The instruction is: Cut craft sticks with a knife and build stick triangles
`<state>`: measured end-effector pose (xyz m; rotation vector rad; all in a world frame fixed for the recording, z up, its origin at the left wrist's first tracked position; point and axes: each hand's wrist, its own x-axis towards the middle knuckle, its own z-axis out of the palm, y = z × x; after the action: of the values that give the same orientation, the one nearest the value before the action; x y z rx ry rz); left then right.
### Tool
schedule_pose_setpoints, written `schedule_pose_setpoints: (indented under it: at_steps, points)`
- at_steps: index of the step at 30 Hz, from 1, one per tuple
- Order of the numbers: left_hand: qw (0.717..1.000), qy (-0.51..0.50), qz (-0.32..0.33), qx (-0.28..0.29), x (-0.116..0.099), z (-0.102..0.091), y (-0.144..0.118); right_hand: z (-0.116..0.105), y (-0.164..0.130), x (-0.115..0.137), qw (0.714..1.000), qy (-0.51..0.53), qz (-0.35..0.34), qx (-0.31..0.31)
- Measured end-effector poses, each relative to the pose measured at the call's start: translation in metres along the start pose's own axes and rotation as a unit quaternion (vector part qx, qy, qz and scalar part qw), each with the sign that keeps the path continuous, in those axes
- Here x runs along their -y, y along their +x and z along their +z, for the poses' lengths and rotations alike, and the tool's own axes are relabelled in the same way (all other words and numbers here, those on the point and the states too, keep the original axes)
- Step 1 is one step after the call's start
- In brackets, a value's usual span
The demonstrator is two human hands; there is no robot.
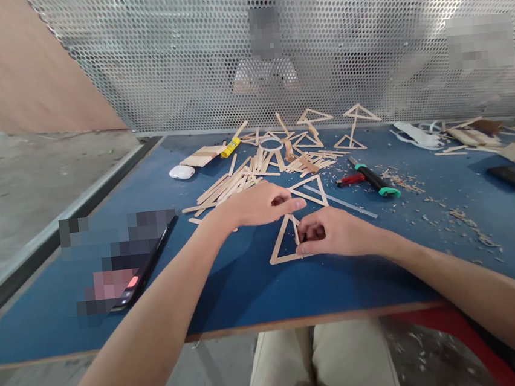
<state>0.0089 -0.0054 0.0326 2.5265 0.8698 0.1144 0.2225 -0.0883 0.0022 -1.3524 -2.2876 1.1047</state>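
The right side of a stick triangle [284, 242] is covered by the right hand [334, 232], and its fingertips are curled out of sight, so the exact grip is hard to make out. A phone [131, 272] at the left is partly blurred, and a seated person behind the perforated screen [180, 55] is seen only dimly. On the blue table [230, 286], a heap of loose craft sticks [238, 182] is spread just beyond the hands, with a second triangle [309, 189] beside it, a green-handled cutter [375, 180], a red cutter [351, 179], a yellow glue tube [231, 147] and a white earbud case [181, 172]. Wood shavings [446, 211] are scattered to the right. The stick triangle is laid flat near the table's front edge, pinched at its right corner by thumb and bent fingers. The left hand [263, 203] is held just above its apex, fingers pressed together, thumb tucked to the fingertips.
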Motion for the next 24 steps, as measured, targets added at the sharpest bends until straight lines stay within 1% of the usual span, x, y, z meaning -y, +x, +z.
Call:
schedule_pose_setpoints:
  at_steps: [2,5,8,11,14,18,22,24]
  points:
    - [0.999,0.026,-0.015,-0.012,0.002,-0.001,0.0,-0.001,0.0,-0.001,1.0,0.016,0.002,0.006]
    - [0.999,0.046,-0.028,0.003,0.003,-0.002,0.0,-0.001,0.001,-0.003,0.999,0.048,0.007,0.01]
    - [0.998,0.042,-0.036,0.015,0.003,-0.004,-0.001,-0.001,0.001,-0.006,0.997,0.071,0.009,0.002]
    - [0.998,0.031,-0.051,0.037,0.003,-0.007,-0.005,-0.003,0.001,-0.008,0.998,0.062,-0.003,0.002]
    - [0.996,0.007,-0.052,0.075,0.002,-0.011,-0.009,-0.004,-0.001,-0.007,0.999,0.035,-0.011,0.006]
    - [0.99,-0.025,-0.062,0.122,0.0,-0.011,-0.011,-0.003,-0.001,-0.006,1.0,0.027,-0.01,0.003]
    - [0.987,-0.003,-0.086,0.133,0.0,-0.012,-0.009,-0.002,0.0,-0.006,0.999,0.039,-0.01,0.005]
    - [0.986,0.02,-0.098,0.132,-0.004,-0.016,-0.01,-0.006,0.0,-0.003,0.999,0.049,-0.016,0.005]
